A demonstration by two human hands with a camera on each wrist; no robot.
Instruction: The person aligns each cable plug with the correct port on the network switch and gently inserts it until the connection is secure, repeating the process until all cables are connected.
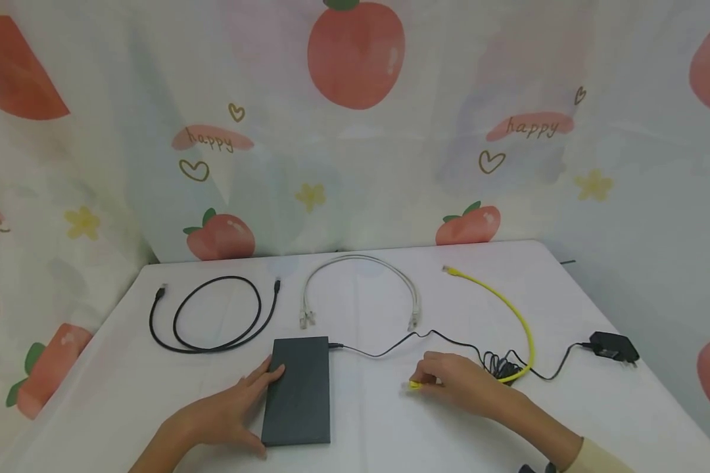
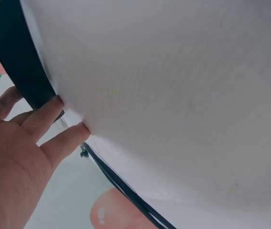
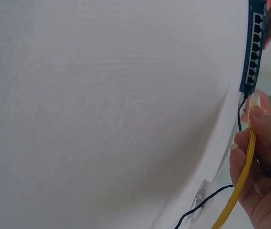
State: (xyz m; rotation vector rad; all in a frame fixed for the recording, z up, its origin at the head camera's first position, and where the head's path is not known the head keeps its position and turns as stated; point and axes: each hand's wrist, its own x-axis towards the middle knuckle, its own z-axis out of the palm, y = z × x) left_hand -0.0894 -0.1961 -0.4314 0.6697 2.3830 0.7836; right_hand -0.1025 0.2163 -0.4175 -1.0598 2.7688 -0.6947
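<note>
Room right of switch [image 1: 298, 391], cord [image 1: 414, 333] behind

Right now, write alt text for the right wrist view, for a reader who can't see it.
A right hand pinches a round yellow cable near its clear plastic plug. Above it in the picture is a slim, dark rectangular box with a row of ports. A white tabletop fills most of the picture.

A looped black cable [image 1: 196, 350] lies on the left side of the white table [image 1: 384, 427], pale grey cabling [image 1: 357, 257] arcs near its back edge, a black power adapter [image 1: 614, 346] sits at the right, and fruit-printed cloth [image 1: 355, 157] hangs behind
</note>
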